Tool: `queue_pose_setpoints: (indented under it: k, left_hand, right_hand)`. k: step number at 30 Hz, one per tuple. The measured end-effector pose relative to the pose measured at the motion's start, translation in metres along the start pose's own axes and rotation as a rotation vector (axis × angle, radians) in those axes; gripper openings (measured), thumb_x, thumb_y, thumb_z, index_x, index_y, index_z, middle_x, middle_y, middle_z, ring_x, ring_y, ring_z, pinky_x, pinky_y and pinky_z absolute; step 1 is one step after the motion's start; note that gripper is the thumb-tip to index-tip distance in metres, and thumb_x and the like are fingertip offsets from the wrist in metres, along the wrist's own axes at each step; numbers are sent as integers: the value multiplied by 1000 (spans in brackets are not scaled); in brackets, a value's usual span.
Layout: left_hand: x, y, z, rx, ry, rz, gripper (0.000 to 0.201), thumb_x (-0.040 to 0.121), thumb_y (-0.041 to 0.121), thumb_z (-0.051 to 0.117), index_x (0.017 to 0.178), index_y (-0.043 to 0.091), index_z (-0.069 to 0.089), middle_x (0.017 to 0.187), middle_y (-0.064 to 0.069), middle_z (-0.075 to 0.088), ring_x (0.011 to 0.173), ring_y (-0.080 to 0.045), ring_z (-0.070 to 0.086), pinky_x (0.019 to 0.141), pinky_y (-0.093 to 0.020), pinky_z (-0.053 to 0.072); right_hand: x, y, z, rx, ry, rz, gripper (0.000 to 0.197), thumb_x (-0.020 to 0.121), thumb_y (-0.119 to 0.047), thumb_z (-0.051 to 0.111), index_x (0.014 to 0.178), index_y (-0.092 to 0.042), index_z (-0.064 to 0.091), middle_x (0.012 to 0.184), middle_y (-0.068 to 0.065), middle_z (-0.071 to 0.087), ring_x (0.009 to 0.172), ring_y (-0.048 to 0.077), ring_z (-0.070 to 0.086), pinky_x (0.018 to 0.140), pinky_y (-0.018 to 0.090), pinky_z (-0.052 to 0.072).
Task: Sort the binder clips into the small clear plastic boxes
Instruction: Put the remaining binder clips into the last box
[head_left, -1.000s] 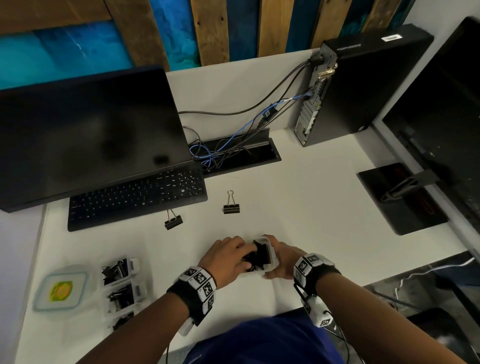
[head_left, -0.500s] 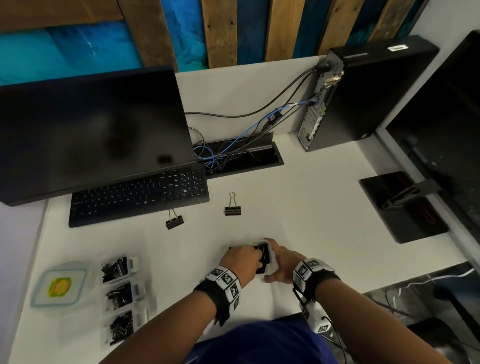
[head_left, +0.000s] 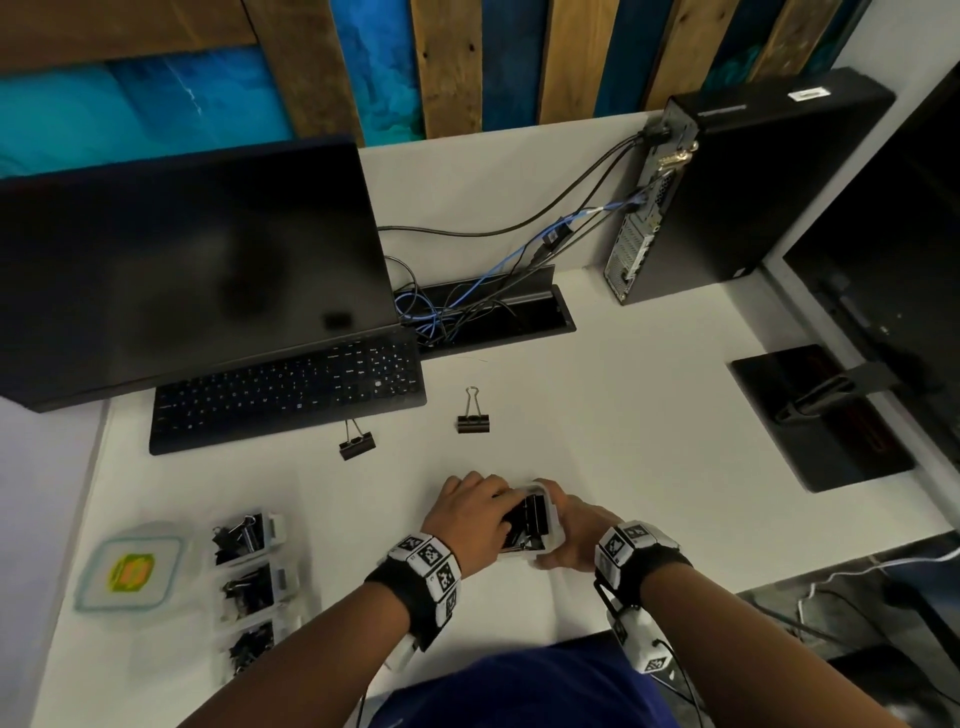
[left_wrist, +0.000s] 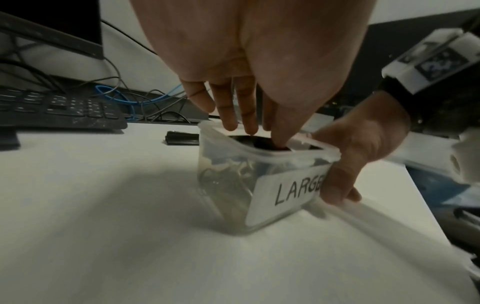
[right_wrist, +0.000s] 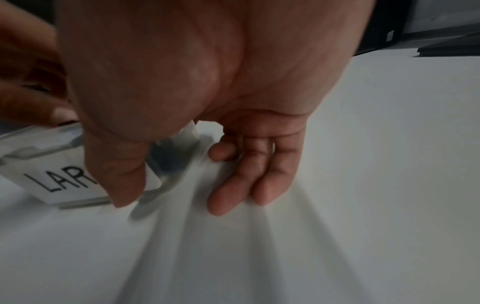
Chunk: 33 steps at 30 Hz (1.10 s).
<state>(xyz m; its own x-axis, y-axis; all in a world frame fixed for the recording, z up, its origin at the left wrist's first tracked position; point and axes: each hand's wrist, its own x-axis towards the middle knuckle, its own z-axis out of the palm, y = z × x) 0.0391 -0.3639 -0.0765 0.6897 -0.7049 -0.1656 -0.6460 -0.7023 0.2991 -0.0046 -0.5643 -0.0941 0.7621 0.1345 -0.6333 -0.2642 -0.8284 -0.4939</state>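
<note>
A clear plastic box (head_left: 555, 525) labelled LARGE (left_wrist: 285, 191) stands near the table's front edge with black binder clips (head_left: 530, 517) inside. My left hand (head_left: 506, 506) is over its open top, and its straight fingers (left_wrist: 249, 123) push down on the clips. My right hand (head_left: 569, 522) grips the box from the right, with its thumb (right_wrist: 116, 174) on the label. Two black binder clips lie loose farther back, one (head_left: 473, 417) in the middle and one (head_left: 357, 445) by the keyboard.
Three small clear boxes (head_left: 244, 538) holding clips sit in a column at front left, beside a clear lid (head_left: 130, 566) with a yellow label. A keyboard (head_left: 285, 389) and monitor (head_left: 182, 270) stand at back left. A cable tray (head_left: 493, 312) and PC tower (head_left: 727, 192) stand behind.
My left hand slid over the box top and its fingers went down onto the clips. The right hand kept its hold and the box stayed in place.
</note>
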Motion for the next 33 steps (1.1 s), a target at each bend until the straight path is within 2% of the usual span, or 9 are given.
queue_pose_setpoints:
  k: [3,6,9,11,15,19,25,30,33]
  left_hand:
    - [-10,-17,-14,-103,140,-45,39,91,32,48,130,29,51,125,8,52,112,-15,47,96,-32,35]
    - [-14,-63,-23,-130,211,-254,37,90,20,51,127,22,54,127,2,54,112,-20,53,94,-36,43]
    - [-20,-114,-28,-42,70,-586,56,89,17,52,143,22,37,151,-1,31,130,-22,39,103,-39,40]
    - [-27,-132,-25,32,-66,-674,67,88,17,53,148,22,24,156,1,19,135,-21,33,104,-39,39]
    - [-34,-127,-13,29,-121,-603,61,85,11,55,142,19,36,140,-6,40,122,-24,45,102,-34,41]
    - [-39,-120,2,-134,-144,-519,71,86,6,54,149,25,28,141,-6,31,128,-22,41,108,-29,36]
    - [-44,-127,5,-160,-185,-403,73,76,-3,60,139,30,41,147,4,14,122,-16,44,94,-20,44]
    - [-46,-120,-7,128,-173,-332,47,80,40,63,123,28,50,125,8,47,107,-17,50,88,-32,40]
    - [-45,-102,-18,-26,4,-333,42,75,48,61,109,26,49,101,10,58,95,-17,55,82,-32,38]
  right_hand:
    - [0,2,0,-15,-6,2,106,60,-55,80,140,-54,9,124,-8,59,107,23,63,92,41,52]
    - [0,2,-1,-21,-12,-3,109,59,-59,78,141,-55,7,129,-7,56,112,25,61,95,43,51]
    - [-1,2,-1,-15,-8,-7,107,60,-57,79,140,-56,9,129,-7,56,113,24,61,96,41,50]
    - [-2,3,0,-10,-7,-2,107,58,-58,78,139,-58,9,129,-7,55,115,25,60,97,41,49]
    - [0,2,0,-11,-13,2,107,57,-59,78,138,-59,8,131,-6,54,115,26,60,98,42,49]
    - [-1,2,0,-2,-6,7,106,57,-59,78,136,-61,8,132,-6,55,113,26,60,96,41,50]
    - [-2,0,-1,-3,-7,8,106,56,-57,78,135,-61,9,130,-6,56,112,26,61,96,43,50]
    - [2,2,1,6,2,24,108,52,-62,77,135,-63,9,125,-6,58,109,25,63,94,44,51]
    - [3,3,3,10,5,19,108,51,-63,77,136,-63,9,124,-7,59,108,25,63,93,46,52]
